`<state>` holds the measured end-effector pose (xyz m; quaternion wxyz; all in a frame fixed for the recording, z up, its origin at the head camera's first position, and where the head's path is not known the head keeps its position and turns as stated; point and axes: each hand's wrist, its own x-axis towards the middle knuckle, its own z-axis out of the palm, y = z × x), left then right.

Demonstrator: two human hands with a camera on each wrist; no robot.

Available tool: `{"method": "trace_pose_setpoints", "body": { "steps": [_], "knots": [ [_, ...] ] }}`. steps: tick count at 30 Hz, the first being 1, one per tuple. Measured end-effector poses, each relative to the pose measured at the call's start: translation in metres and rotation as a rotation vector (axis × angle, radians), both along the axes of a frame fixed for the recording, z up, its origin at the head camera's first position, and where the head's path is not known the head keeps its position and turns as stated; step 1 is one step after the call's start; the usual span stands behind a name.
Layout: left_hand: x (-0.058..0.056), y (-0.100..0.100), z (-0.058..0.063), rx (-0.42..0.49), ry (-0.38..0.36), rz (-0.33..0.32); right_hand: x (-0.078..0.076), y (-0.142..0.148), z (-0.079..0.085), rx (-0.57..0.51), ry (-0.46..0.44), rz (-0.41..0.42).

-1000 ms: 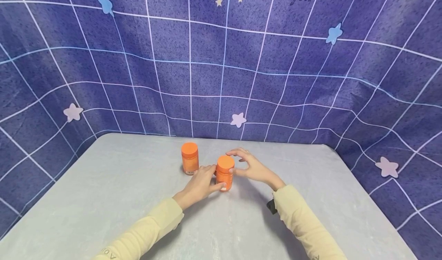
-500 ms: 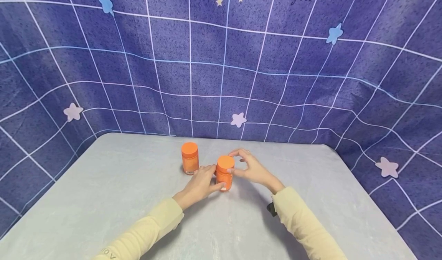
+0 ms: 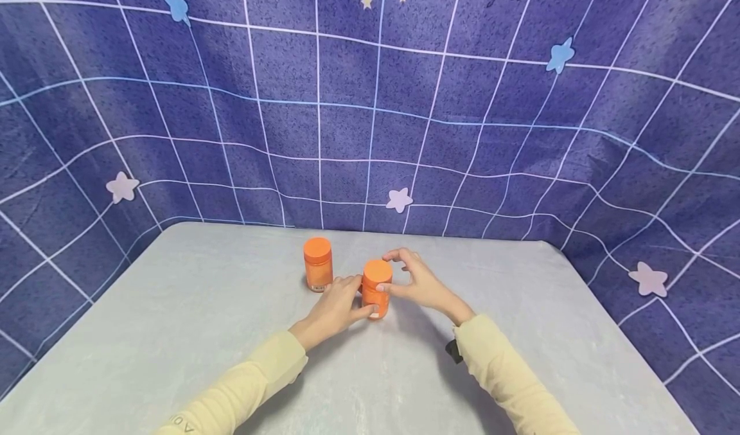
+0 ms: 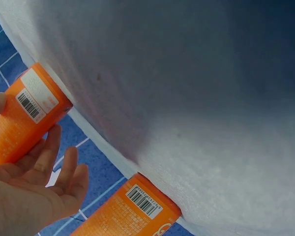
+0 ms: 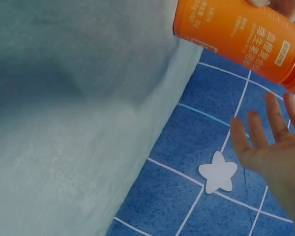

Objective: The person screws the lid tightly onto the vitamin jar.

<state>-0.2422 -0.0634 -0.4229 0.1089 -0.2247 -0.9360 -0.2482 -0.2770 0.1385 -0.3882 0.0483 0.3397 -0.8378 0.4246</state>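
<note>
In the head view, an orange vitamin bottle [image 3: 376, 301] stands upright on the table, its orange cap [image 3: 378, 270] on top. My left hand [image 3: 332, 310] grips its lower body from the left, thumb across the front. From the right, my right hand [image 3: 424, 287] holds thumb and index finger curled round the cap. A second orange bottle [image 3: 318, 268] with a matching cap stands upright to the left, behind my left hand. The left wrist view shows barcodes on both the held bottle [image 4: 32, 110] and the other bottle [image 4: 132, 209]. White lettering marks the held bottle [image 5: 241, 34] in the right wrist view.
The grey table [image 3: 191, 306] reaches back to a purple-blue curtain [image 3: 347, 133] with grid lines and stars. A small dark object [image 3: 455, 350] shows at the right cuff. Both forearms wear pale yellow sleeves [image 3: 509, 371].
The right thumb has slid left along the front of the cap's lower edge, and the right hand has turned slightly. My left hand and both bottles have kept their places.
</note>
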Motion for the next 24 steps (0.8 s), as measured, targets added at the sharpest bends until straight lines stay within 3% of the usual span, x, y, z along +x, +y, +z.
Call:
{"method": "trace_pose_setpoints", "body": {
  "steps": [14,24],
  "knots": [
    [0.0000,-0.0003,-0.0009,0.022,-0.007,-0.012,-0.0093,0.0080,0.0037,0.016,-0.086,0.177],
    [0.0003,-0.0006,-0.0006,0.026,-0.005,-0.011,-0.0048,0.0042,0.0009,-0.012,-0.073,0.094]
  ]
}}
